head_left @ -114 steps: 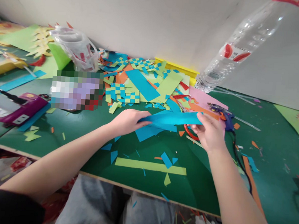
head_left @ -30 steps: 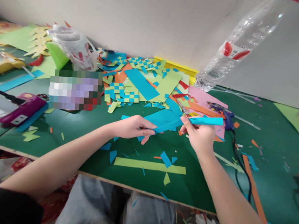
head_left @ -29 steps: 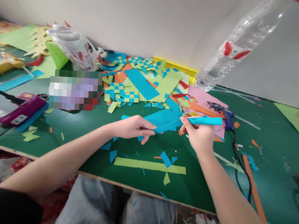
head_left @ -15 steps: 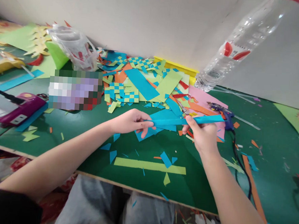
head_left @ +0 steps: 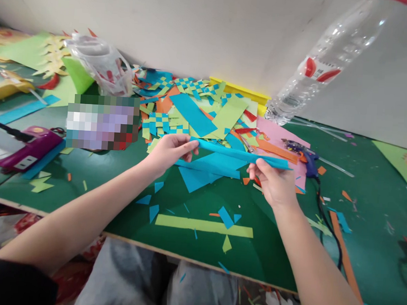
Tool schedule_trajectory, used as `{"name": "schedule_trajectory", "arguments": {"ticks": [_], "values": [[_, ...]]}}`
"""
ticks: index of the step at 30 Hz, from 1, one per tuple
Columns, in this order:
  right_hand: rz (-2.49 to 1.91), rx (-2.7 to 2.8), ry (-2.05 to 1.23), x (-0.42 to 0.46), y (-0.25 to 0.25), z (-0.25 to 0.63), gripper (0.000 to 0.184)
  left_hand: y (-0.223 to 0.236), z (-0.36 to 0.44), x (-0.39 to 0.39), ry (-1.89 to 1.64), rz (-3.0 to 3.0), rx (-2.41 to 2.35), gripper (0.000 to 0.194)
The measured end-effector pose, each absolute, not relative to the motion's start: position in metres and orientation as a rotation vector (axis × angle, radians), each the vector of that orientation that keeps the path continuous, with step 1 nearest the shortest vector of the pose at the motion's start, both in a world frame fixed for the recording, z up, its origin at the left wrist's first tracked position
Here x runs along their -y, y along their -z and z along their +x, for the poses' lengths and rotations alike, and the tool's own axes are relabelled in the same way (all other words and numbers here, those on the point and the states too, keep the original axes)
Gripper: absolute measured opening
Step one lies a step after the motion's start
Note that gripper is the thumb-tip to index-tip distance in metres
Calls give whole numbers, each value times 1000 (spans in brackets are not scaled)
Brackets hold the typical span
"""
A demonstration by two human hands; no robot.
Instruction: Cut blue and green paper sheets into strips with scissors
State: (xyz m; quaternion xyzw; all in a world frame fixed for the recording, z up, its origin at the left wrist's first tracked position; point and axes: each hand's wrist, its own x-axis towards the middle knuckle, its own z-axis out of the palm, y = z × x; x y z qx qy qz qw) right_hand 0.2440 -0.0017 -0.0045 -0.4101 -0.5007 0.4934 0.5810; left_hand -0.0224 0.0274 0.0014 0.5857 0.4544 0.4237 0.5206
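With the left hand [head_left: 173, 153], pinching one end of a long blue strip [head_left: 227, 150]; with the right hand [head_left: 273, 180], gripping it toward the other end, leaving the tip free beyond the grip. Holding it stretched above loose blue paper [head_left: 195, 177] on the green bench [head_left: 127, 212], between a flat lime strip [head_left: 204, 225] and the heap of coloured scraps [head_left: 226, 116].

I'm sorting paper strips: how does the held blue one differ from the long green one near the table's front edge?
The blue strip is in the left hand and right hand; the green strip lies on the table. The blue strip looks creased lengthwise, the green strip flat. Both are long and narrow.
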Motion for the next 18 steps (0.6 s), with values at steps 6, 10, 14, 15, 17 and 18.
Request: {"name": "schedule_trajectory", "arguments": {"ticks": [6,10,14,15,17,18], "values": [[-1148,1366,-1048,6,3,244,14,2,-20,-31,-1247,1170,-1105,21],[-1320,1593,-952,9,1,241,22,2,-19,-33,-1336,1082,-1117,18],[-1337,1718,-970,11,2,232,24,2,-19,-35,-1416,1058,-1095,18],[-1330,1718,-985,12,2,230,24,3,-20,-35,-1445,1054,-1079,18],[-1334,1718,-967,13,3,225,23,3,-20,-36,-1504,1044,-1047,19],[-1337,1724,-942,14,4,222,23,3,-20,-36,-1536,1038,-1038,19]]}}
